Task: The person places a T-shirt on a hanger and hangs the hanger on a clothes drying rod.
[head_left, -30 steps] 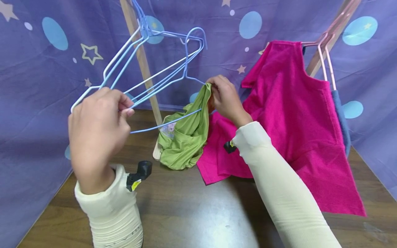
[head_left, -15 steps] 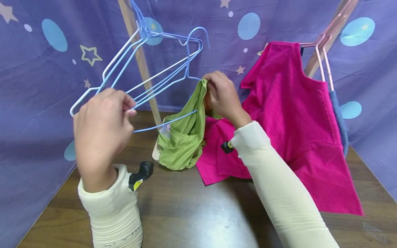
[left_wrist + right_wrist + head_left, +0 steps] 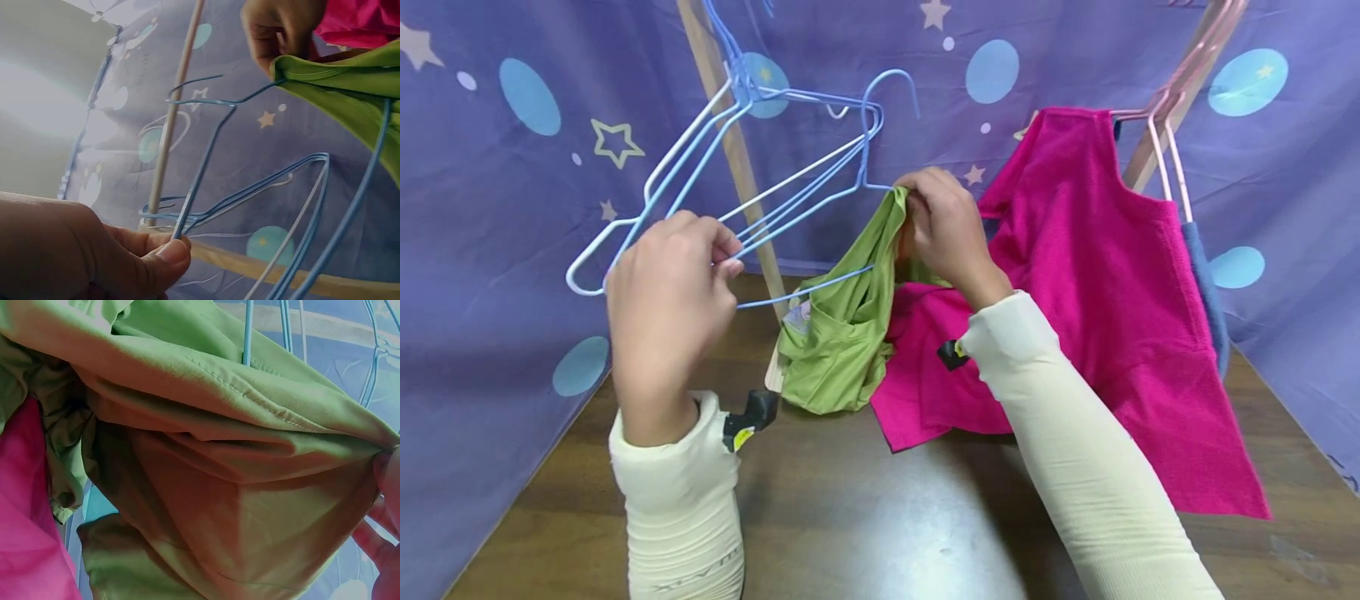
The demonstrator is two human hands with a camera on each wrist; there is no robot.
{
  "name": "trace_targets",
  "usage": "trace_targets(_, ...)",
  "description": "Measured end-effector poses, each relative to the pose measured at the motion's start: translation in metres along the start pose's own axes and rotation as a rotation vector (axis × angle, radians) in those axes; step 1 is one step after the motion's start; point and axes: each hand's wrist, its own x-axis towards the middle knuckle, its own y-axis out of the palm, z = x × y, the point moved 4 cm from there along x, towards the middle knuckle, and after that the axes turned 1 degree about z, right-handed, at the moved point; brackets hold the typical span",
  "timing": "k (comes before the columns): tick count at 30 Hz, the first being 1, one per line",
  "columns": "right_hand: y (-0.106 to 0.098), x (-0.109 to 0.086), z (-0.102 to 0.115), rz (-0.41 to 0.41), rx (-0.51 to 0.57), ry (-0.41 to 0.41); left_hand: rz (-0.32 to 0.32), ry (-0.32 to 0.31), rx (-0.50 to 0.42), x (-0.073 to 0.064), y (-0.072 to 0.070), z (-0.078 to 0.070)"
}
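My left hand [image 3: 673, 292] pinches the left arm of a blue wire hanger [image 3: 203, 165] between thumb and fingertips. The hanger's hook points up, and its right end runs into a green garment [image 3: 842, 350]. My right hand [image 3: 947, 233] holds that garment's upper edge, pinched at the hanger's right shoulder. In the right wrist view the green cloth [image 3: 250, 475] spreads wide, with the fingers [image 3: 387, 519] at its right corner. The garment's lower part hangs down to the table; a pale print shows on its left side.
Several blue and white hangers [image 3: 662, 167] hang on a wooden pole [image 3: 737, 158] behind my left hand. A pink top [image 3: 1097, 292] hangs from pink hangers [image 3: 1161, 125] at the right, with a blue garment [image 3: 1206, 283] behind it. Below is a wooden table [image 3: 820, 517].
My left hand has moved right and slightly up with the hanger, whose hook has shifted right. My right hand keeps its hold on the green cloth; the view has drifted slightly.
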Motion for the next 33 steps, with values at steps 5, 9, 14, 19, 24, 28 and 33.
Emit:
trace_targets(5,-0.006,0.002,-0.003,-0.028,-0.024,0.006,-0.031,-0.003,0.013,0.006,0.011,-0.005)
trace_targets(9,-0.01,0.003,-0.005,-0.046,-0.038,0.019,-0.069,0.016,0.03,0.01,0.02,-0.008)
trace_targets(14,-0.015,0.003,-0.006,-0.052,-0.066,0.043,-0.065,0.031,0.039,0.014,0.035,-0.009)
trace_targets(19,-0.018,0.003,-0.007,-0.051,-0.08,0.063,-0.033,0.052,0.057,0.019,0.051,-0.01)
trace_targets(24,-0.018,0.002,-0.008,-0.042,-0.096,0.075,0.007,0.076,0.079,0.024,0.064,-0.013)
trace_targets(28,-0.018,0.001,-0.01,-0.035,-0.109,0.089,0.028,0.1,0.082,0.029,0.075,-0.013)
trace_targets(33,-0.017,-0.001,-0.012,-0.023,-0.102,0.092,0.023,0.121,0.092,0.034,0.083,-0.01)
